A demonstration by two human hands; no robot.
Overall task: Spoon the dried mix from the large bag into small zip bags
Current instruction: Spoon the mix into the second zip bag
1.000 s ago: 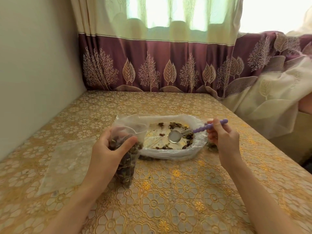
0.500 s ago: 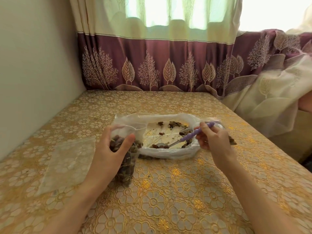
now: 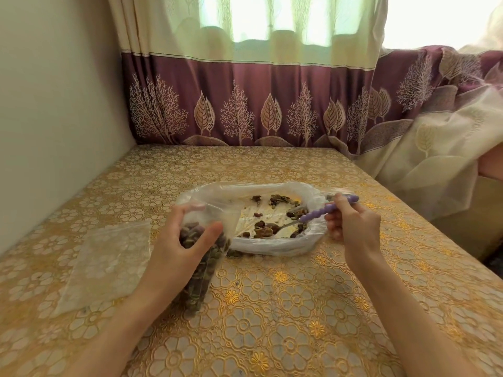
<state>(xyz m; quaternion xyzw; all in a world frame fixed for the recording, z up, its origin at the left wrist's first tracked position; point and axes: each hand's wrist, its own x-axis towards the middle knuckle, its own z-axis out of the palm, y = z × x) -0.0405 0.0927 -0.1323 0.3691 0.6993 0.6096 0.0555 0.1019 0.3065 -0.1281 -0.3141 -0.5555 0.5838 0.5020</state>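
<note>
The large clear bag (image 3: 275, 244) lies open on the table with scattered dried mix (image 3: 279, 200) inside. My left hand (image 3: 177, 246) grips a small zip bag (image 3: 200, 278), nearly full of dark mix and standing upright at the large bag's left edge. My right hand (image 3: 351, 227) holds the purple beaded handle of a spoon (image 3: 315, 214). The spoon's bowl is down in the large bag, loaded with brown pieces.
An empty small zip bag (image 3: 106, 263) lies flat on the gold floral tablecloth (image 3: 285, 322) to the left. A wall runs along the table's left side and curtains (image 3: 245, 104) hang behind. Cream fabric drapes at the right edge.
The spoon has swept from the right part of the large bag toward its near middle and picked up mix. My left hand has kept the small bag in place.
</note>
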